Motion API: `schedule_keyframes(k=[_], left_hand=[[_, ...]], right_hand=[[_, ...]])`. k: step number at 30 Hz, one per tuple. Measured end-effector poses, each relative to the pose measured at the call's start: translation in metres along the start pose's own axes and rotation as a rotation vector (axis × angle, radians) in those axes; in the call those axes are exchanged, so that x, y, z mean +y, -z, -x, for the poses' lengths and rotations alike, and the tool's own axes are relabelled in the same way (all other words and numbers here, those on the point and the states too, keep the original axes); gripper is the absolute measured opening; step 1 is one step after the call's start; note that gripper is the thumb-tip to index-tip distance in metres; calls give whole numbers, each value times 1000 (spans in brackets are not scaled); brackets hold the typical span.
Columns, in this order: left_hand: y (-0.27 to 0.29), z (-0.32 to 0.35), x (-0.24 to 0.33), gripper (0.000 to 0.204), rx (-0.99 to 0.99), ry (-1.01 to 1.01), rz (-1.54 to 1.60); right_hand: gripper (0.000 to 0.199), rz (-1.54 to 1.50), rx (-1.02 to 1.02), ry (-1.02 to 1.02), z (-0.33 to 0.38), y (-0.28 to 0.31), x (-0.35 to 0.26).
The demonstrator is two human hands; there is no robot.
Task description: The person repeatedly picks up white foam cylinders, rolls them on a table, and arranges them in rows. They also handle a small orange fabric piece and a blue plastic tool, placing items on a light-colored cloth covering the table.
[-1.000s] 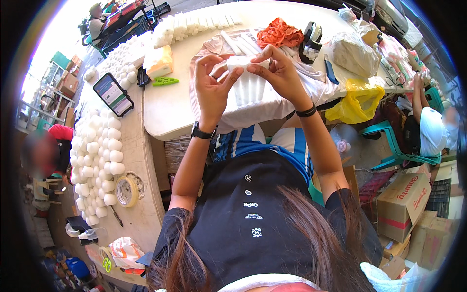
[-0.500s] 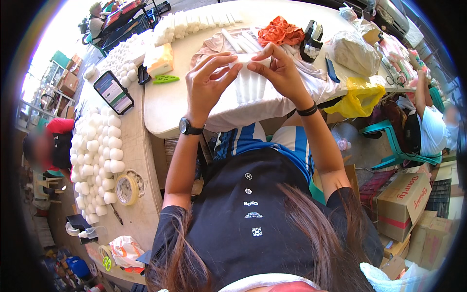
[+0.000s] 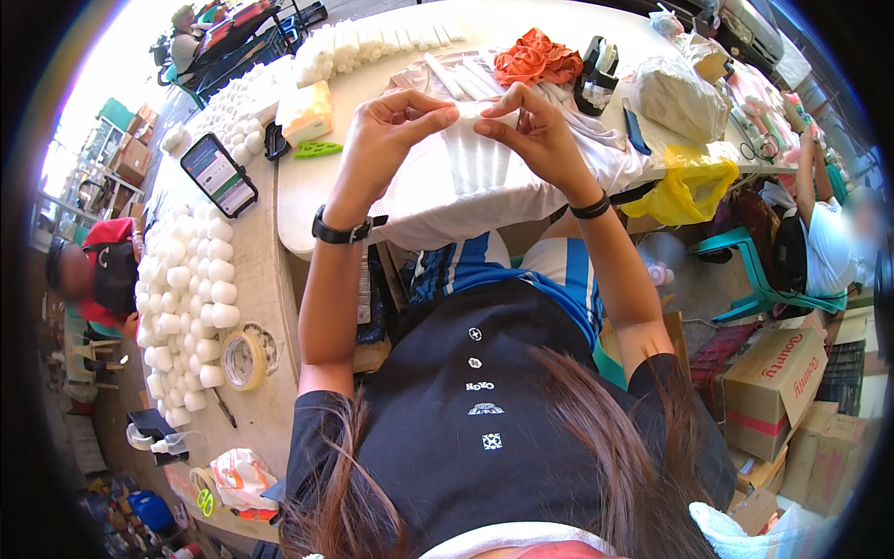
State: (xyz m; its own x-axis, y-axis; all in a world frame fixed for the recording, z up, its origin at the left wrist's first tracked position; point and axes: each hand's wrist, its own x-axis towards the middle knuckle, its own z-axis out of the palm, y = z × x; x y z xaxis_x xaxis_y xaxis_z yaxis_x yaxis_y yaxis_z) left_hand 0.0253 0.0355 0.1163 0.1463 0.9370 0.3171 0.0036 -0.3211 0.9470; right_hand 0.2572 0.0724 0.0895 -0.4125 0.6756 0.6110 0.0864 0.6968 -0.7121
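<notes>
A clear plastic pack of white stick candles (image 3: 480,163) is in front of me at the near edge of the cloth-covered table, its top edge toward my fingers. My left hand (image 3: 402,126) pinches at the pack's upper left corner, thumb and forefinger pressed together. My right hand (image 3: 540,135) pinches the upper right side between thumb and bent forefinger. Just beyond the pack, loose white candle sticks (image 3: 456,76) lie on a pale cloth (image 3: 568,149). An orange crumpled cloth (image 3: 535,61) and a black tape dispenser (image 3: 596,74) are to their right.
On the left table are rows of short white candles (image 3: 191,307), a phone (image 3: 219,175) and a tape roll (image 3: 244,361). A yellow plastic bag (image 3: 689,186) hangs at the right edge. Co-workers sit left and right, near a green chair (image 3: 745,270) and cardboard boxes (image 3: 773,382).
My left hand has turned at the wrist and its fingers have closed together; the left forearm swung outward. My right hand has barely moved. The person at the left has shifted into fuller view.
</notes>
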Motion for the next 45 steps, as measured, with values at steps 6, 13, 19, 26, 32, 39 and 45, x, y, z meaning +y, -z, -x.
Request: schedule_keyframes(k=[6,13,19,26,32,39,45], left_hand=[[9,-8,-6,13,-133,300,437],[-10,2,-9,19,-142,147,514],[-25,10,-29,20,56,-145,221],[-50,15,-52,20,227,-445,102],[-64,16,-50,20,271,-526,82],[-62,24,-39,17,279,-320,-55],[-66,18,-36,13,357,-572,-136]], right_hand=[[24,-123,-3,50,1,-2,-10],[22,-176,7,22,1,-3,-11],[20,-160,-20,-26,-5,-5,-7],[17,-253,-51,-48,-3,-1,-1],[18,-499,-82,1,2,2,1],[13,-354,-76,91,8,9,-2],[13,-354,-34,91,9,7,0]])
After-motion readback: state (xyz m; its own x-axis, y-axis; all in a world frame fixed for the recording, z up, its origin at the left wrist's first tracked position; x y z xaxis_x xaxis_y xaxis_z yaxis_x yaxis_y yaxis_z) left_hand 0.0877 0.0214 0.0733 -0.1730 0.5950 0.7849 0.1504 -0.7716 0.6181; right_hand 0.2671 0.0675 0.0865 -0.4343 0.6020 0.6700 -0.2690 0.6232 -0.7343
